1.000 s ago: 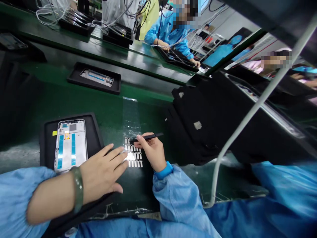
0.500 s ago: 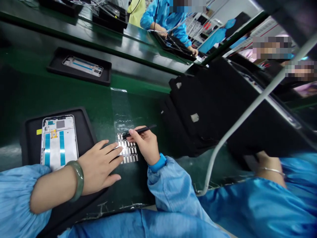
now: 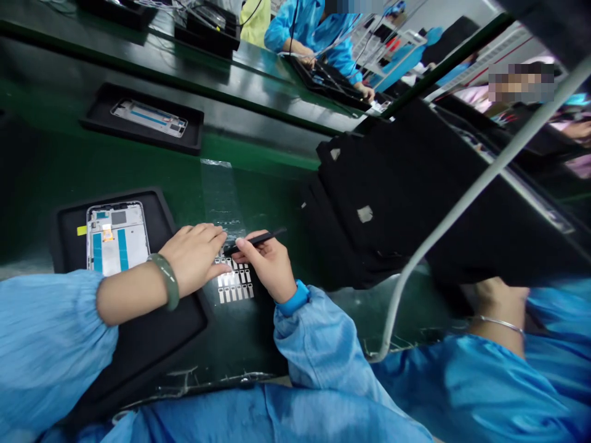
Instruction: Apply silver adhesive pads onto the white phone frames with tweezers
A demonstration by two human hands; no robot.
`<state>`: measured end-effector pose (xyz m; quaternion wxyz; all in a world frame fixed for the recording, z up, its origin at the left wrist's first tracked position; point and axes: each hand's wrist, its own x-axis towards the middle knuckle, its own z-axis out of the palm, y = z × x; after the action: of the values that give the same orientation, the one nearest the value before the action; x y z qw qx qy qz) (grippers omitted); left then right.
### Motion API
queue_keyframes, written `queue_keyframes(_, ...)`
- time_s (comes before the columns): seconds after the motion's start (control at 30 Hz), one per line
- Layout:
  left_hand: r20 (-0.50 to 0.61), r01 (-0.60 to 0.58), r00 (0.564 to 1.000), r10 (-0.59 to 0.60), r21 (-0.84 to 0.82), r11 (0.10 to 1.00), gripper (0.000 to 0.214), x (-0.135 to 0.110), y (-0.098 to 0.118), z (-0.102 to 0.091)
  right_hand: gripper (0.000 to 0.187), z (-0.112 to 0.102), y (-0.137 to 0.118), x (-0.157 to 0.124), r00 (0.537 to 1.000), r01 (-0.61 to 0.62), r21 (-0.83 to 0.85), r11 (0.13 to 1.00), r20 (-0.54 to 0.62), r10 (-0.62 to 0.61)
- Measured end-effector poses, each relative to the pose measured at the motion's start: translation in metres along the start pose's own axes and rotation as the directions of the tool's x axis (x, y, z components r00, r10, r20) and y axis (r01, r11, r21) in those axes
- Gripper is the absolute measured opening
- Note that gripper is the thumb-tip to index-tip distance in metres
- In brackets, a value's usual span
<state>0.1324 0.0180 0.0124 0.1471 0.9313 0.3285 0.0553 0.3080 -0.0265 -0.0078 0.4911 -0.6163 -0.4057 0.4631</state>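
Note:
My right hand (image 3: 270,264) is closed round dark tweezers (image 3: 261,240), their tip over the upper rows of a clear sheet of small silvery stickers (image 3: 236,292). My left hand (image 3: 196,253) is laid flat with its fingers stretched out. Its fingertips reach the sheet's upper left side, close to the tweezers' tip, and hide some stickers. Left of that hand, a silver phone frame (image 3: 135,227) with blue strips and a small orange flex piece sits in a black tray (image 3: 162,212). My left forearm covers the frame's lower end.
Another black tray (image 3: 191,145) holds a second phone frame (image 3: 150,117) at the back. Stacked black trays (image 3: 392,203) stand on the right, with a pale cable (image 3: 443,231) crossing in front. A co-worker's wrist (image 3: 501,314) is at far right; another person (image 3: 302,37) works across the bench.
My left hand has moved up along the sheet, from its lower left side to beside the tweezers' tip. My right hand stays nearly in place with the tweezers. The view has shifted slightly.

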Motion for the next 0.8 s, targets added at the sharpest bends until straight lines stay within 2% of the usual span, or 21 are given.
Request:
queue_keyframes(0.17,0.012,0.083,0.997,-0.083,0.002,0.997,0.039,0.008,0.011,0.007,0.036,-0.002,-0.004,-0.003,0.998,-0.019,0.107,0.994,-0.058,0.025)
queue_keyframes(0.37,-0.014,0.115,0.993,-0.116,-0.091,0.989,0.02,-0.001,0.015,0.003,0.034,-0.009,-0.011,-0.013,0.994,0.062,0.214,0.975,-0.1,-0.041)
queue_keyframes(0.57,-0.042,0.167,0.983,-0.177,-0.184,0.969,0.017,0.001,0.013,0.002,0.034,-0.007,-0.015,-0.02,0.991,0.105,0.222,0.969,-0.109,-0.083)
queue_keyframes(0.8,-0.076,0.178,0.977,-0.2,-0.234,0.956,0.02,0.002,0.012,0.004,0.033,-0.004,-0.02,-0.022,0.997,0.069,0.143,0.987,-0.047,-0.063)
